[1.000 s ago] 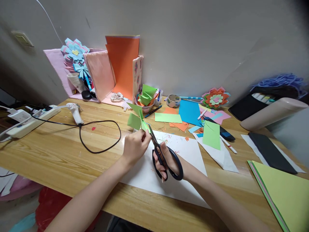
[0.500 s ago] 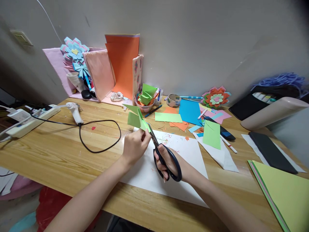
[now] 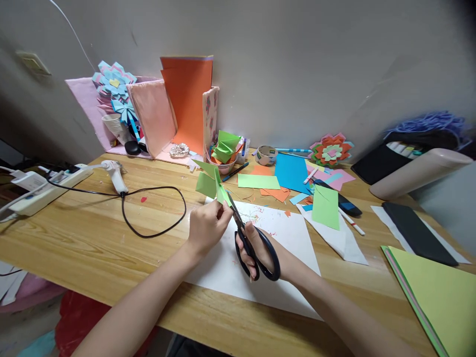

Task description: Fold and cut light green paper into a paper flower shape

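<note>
A folded green paper [image 3: 208, 182] is pinched between the thumb and fingers of my left hand [image 3: 208, 222], its flaps standing up above the knuckles. My right hand [image 3: 256, 248] is wrapped round the handles of black scissors [image 3: 274, 258]. The blades point up and left, against the paper's right edge beside my left fingertips. Both hands are above a white sheet [image 3: 286, 253] that carries small coloured scraps and marks.
Behind are a green strip [image 3: 259, 181], blue paper [image 3: 292, 171], a tape roll [image 3: 266, 154] and a basket of folded paper [image 3: 226, 166]. A looped black cable [image 3: 185, 198] lies left. A phone-like black slab [image 3: 420, 233] and yellow paper [image 3: 439, 292] are right.
The scissors and my right hand have shifted very slightly left, and the blades look a little different against the green paper. My left hand keeps its pinch in nearly the same place.
</note>
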`<state>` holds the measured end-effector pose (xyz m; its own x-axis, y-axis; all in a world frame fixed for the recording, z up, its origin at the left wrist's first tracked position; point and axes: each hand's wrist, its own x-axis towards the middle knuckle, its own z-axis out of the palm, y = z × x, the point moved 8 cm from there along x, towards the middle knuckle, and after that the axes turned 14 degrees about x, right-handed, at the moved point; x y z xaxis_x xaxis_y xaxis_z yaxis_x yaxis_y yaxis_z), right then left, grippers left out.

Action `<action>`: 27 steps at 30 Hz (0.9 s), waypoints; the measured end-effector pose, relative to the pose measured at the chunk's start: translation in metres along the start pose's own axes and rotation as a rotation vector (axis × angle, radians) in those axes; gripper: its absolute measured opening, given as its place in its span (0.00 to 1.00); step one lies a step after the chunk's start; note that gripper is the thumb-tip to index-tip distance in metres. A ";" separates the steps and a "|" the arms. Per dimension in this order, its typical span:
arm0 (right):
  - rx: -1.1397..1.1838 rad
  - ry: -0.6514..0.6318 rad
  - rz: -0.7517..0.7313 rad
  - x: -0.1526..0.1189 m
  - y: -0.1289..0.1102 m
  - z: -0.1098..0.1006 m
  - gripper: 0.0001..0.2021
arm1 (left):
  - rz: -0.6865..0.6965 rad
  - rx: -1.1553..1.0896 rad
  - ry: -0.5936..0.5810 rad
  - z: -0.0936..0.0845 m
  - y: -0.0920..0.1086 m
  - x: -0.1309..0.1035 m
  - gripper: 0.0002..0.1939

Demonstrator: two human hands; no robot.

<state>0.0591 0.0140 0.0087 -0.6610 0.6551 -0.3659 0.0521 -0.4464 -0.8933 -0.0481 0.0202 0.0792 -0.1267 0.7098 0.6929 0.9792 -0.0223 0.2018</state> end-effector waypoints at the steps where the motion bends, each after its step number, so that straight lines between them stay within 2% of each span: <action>1: 0.003 0.001 -0.007 0.000 0.000 0.000 0.33 | -0.002 0.005 -0.003 0.000 0.000 0.000 0.16; 11: 0.047 0.007 -0.001 0.005 0.006 -0.004 0.29 | -0.026 0.003 -0.024 0.002 -0.002 0.000 0.17; 20: 0.119 0.003 0.027 0.008 0.008 -0.002 0.36 | -0.001 -0.001 -0.026 0.003 0.001 -0.002 0.17; 27: 0.152 0.010 0.000 0.011 0.011 -0.003 0.34 | -0.014 -0.007 -0.043 0.003 0.001 -0.003 0.18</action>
<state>0.0547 0.0184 -0.0063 -0.6532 0.6608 -0.3697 -0.0621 -0.5333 -0.8436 -0.0458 0.0200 0.0753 -0.1337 0.7396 0.6596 0.9761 -0.0166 0.2165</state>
